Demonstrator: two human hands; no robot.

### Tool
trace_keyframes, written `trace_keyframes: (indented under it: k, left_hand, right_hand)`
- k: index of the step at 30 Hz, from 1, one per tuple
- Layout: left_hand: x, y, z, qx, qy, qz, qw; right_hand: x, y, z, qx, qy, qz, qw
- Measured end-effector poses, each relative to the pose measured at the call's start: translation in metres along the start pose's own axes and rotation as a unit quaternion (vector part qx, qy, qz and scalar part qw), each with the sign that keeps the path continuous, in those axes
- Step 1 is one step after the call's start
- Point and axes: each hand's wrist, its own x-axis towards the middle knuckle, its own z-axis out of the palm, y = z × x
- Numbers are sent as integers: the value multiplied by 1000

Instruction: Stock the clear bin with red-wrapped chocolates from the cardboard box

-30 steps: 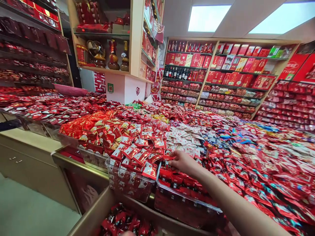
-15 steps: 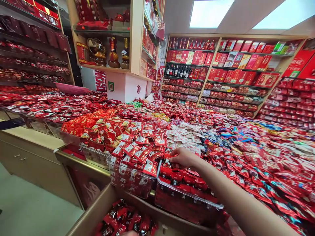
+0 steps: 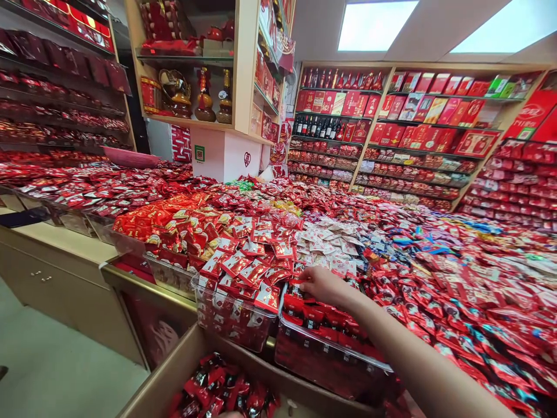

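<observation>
My right hand (image 3: 324, 285) reaches over a clear plastic bin (image 3: 331, 343) of red-and-black wrapped candies (image 3: 311, 316). Its fingers are pinched on one red-wrapped candy at the bin's back left corner. Below, a cardboard box (image 3: 163, 371) stands against the counter with a heap of similar red-and-black candies (image 3: 226, 386) inside. Only a sliver of my left hand (image 3: 232, 414) shows at the bottom edge, among the candies in the box; its fingers are hidden.
A clear bin of red-and-white packets (image 3: 243, 273) adjoins on the left. White packets (image 3: 328, 241) lie behind my right hand, and loose red sweets (image 3: 422, 307) spread to the right. A wooden cabinet (image 3: 243, 69) overhangs the display; a pink basin (image 3: 130, 158) rests far left.
My right hand stays at the bin's back corner, its fingers slightly lower among the candies. The view has shifted a little. The heap in the box looks the same.
</observation>
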Motion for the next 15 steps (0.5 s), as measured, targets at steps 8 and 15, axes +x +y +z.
trace_keyframes:
  k: [8,15]
  left_hand:
    - [63,2,-31,30,27,-1,999]
    - [69,-4,-11,50,-59,21,997]
  right_hand:
    - [-6,-4,-2,-55,68,-20,996]
    - [-84,-20,8,71,20,-135,988]
